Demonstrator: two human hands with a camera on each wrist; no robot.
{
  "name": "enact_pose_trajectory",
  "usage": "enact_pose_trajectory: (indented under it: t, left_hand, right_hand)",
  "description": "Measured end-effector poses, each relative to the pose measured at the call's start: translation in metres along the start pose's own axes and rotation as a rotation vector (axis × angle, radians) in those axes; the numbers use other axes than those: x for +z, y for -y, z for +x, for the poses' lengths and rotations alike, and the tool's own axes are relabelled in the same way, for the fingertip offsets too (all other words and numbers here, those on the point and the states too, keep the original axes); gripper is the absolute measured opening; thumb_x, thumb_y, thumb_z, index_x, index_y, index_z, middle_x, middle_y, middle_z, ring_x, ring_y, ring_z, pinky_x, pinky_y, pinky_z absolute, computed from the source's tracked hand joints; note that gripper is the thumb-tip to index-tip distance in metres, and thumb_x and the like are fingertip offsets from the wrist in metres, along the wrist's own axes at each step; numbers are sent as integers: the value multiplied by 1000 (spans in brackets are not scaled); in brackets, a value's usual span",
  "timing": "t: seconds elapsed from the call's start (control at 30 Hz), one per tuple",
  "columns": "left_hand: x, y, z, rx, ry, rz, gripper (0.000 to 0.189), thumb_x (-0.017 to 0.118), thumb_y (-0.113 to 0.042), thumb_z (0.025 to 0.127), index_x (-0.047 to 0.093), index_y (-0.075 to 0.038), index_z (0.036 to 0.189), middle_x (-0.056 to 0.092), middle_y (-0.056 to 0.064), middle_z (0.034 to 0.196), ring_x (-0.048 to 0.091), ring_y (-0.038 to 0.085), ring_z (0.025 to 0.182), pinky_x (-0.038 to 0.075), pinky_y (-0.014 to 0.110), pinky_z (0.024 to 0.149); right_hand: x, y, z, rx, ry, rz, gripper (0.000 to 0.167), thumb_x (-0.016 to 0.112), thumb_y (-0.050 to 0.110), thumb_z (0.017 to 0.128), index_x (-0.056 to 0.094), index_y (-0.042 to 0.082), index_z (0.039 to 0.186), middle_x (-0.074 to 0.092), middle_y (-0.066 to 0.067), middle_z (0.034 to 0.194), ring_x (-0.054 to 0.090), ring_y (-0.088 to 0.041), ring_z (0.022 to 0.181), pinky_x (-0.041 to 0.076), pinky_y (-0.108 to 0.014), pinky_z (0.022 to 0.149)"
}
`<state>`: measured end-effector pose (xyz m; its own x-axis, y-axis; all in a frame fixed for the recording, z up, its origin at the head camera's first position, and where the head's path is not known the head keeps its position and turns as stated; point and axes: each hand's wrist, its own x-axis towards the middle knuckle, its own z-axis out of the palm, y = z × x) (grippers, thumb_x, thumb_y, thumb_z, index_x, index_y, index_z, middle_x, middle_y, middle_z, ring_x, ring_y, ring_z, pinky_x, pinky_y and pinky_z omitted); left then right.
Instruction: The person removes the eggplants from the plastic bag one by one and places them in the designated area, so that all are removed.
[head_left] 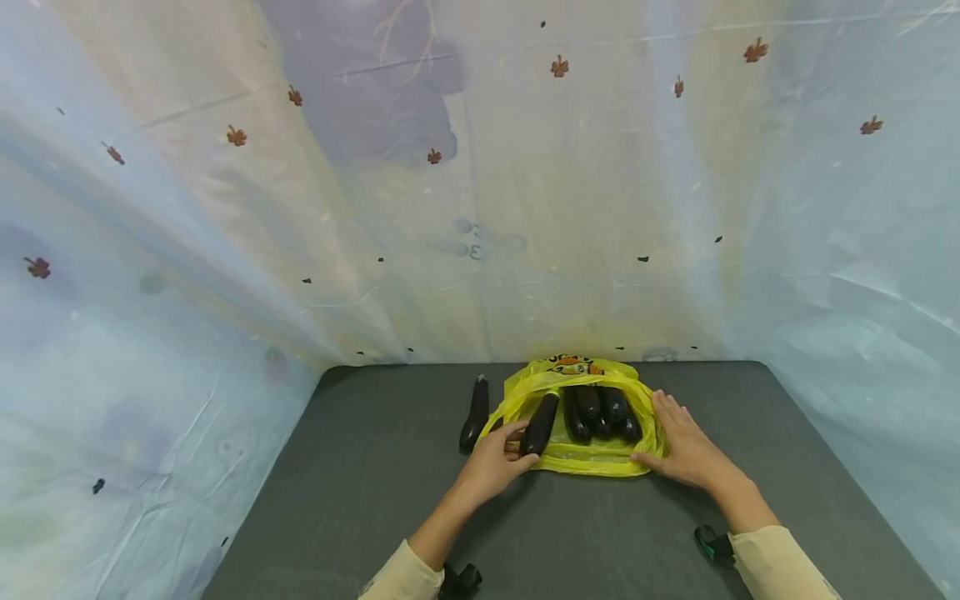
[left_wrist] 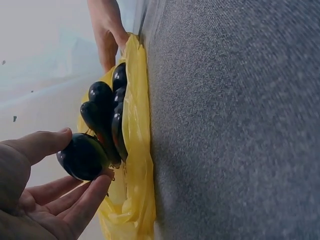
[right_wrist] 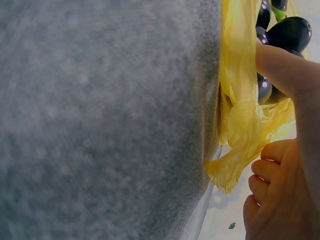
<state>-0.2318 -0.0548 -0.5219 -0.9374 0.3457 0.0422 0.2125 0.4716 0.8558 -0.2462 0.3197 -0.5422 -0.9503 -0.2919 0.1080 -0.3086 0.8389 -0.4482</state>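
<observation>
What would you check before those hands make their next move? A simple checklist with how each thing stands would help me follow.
1. Left hand has hold of the held eggplant: ok, thumb and fingers are on it.
2. Yellow bag has its mouth open: ok, the bagged eggplants show inside.
3. Right hand is at the bag's right edge: ok, it touches there.
4. Table left of the bag is free of eggplants: not ok, a loose eggplant lies there.
5. Exact count inside the bag: cannot tell, they overlap.
</observation>
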Motion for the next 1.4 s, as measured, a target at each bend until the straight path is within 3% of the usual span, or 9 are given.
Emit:
enact_pose_trajectory:
  t: [0.33,0.9,1.13,1.4]
  left_hand:
    - [-9,-1,-9,-7,-9,26,63,80,-30,100,56,-15,157,65,17,145,70,37,122,62,51,95]
    - [-25,2,-22,17,11,41,62,78,-29,102,55,-10,157,65,19,144,69,36,123,61,48,99]
    - [-31,-3,-27,-13,19,27,63,79,-29,101,55,-14,157,64,18,146,69,35,124,61,45,100]
    - [-39,-5,-33,17,10,31,64,79,-27,101,55,-12,158,63,18,148,69,38,123,61,48,99]
  right_hand:
    - [1,-1,-1,4,6,5,123,80,57,93,9,-9,168,10,-36,173,11,-56,159,9,-67,130]
    - [2,-1,-1,9,12,27,123,81,55,93,8,-10,168,10,-36,173,10,-57,159,7,-66,130]
    - [0,0,-1,7,13,23,122,81,55,93,9,-11,168,10,-36,173,10,-57,159,7,-67,130]
    - [0,0,-2,17,20,27,123,81,55,93,9,-10,168,10,-36,173,10,-56,160,8,-68,129]
